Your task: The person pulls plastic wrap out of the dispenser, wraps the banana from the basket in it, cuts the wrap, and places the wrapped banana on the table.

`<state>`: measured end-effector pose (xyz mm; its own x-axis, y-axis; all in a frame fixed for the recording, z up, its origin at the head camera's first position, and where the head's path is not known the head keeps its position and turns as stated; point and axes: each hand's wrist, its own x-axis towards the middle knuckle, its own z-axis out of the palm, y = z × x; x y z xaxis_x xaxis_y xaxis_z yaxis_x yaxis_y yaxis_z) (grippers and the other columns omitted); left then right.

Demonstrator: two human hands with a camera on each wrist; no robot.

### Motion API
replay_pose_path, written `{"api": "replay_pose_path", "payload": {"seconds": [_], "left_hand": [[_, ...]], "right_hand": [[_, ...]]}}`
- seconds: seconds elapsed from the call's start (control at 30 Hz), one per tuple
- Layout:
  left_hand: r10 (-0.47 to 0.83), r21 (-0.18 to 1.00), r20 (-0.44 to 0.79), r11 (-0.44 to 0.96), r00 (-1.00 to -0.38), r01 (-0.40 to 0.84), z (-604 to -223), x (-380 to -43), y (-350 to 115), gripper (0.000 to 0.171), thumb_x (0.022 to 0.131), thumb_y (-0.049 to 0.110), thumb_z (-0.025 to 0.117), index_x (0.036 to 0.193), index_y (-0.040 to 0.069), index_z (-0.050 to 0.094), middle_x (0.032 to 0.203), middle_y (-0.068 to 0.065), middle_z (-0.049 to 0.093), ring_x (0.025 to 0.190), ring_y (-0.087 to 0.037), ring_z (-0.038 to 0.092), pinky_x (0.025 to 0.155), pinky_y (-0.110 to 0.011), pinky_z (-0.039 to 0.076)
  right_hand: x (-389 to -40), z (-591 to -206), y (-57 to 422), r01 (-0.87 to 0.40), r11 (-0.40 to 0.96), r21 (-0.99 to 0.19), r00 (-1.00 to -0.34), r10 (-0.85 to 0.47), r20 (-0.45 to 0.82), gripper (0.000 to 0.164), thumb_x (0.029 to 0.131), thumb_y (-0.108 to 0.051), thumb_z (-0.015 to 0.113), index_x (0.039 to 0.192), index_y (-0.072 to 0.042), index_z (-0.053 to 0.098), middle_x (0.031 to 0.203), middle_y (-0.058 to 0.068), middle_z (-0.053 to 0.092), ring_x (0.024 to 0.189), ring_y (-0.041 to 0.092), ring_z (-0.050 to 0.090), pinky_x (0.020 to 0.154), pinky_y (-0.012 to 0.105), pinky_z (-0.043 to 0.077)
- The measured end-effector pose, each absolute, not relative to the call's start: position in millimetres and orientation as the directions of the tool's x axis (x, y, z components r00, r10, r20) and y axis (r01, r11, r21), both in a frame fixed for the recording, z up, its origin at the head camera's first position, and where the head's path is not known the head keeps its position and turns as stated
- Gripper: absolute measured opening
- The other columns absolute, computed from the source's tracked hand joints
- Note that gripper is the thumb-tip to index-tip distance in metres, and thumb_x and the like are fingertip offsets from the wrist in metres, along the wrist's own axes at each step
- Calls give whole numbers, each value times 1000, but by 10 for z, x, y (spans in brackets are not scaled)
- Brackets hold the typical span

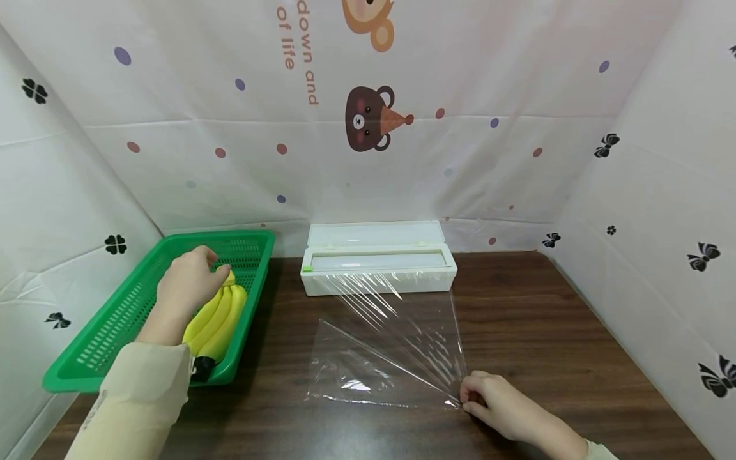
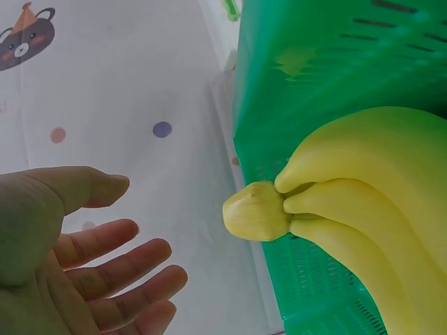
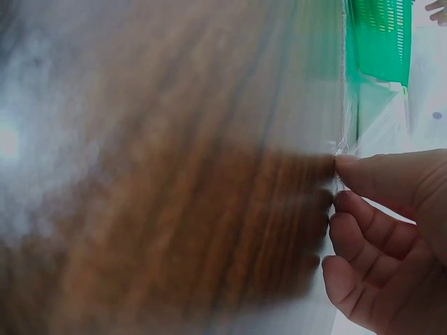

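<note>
A bunch of yellow bananas (image 1: 221, 319) lies in a green plastic basket (image 1: 263, 281) on the left, its stem (image 2: 255, 211) toward the back. Over the basket my left hand (image 1: 190, 278) is held near that stem, thumb and fingers apart with nothing between them in the left wrist view. A sheet of clear plastic wrap (image 1: 374, 364) stretches from a white dispenser box (image 1: 379, 281) across the table. At the front right, my right hand (image 1: 497, 402) pinches the corner of the wrap between thumb and forefinger, its other fingers curled.
The dispenser's lid (image 1: 376, 234) stands raised at the back, with a small green piece (image 1: 307, 269) at the box's left end. A dark wooden table (image 1: 517, 306) lies under everything. Printed white cloth (image 1: 489, 185) walls the back and both sides.
</note>
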<state>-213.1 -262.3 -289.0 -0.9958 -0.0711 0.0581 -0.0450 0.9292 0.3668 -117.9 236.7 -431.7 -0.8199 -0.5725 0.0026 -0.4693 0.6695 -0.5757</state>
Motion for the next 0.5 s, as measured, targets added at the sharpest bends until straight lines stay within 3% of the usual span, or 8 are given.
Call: {"api": "replay_pose_path", "payload": {"seconds": [0.5], "left_hand": [[-79,347,16,935,-997,-69,-2893,-2201,-2699,52,96,32,48,128,-9,45,120,-32,53,85,-37,60,53,-35,46]], "right_hand": [[-1162,-4300,2367,-462,680,-570,-824,-566,-8,10,88,-17,66,83,-19,58,80,-15,49,70,-6,43,58,18,41]]}}
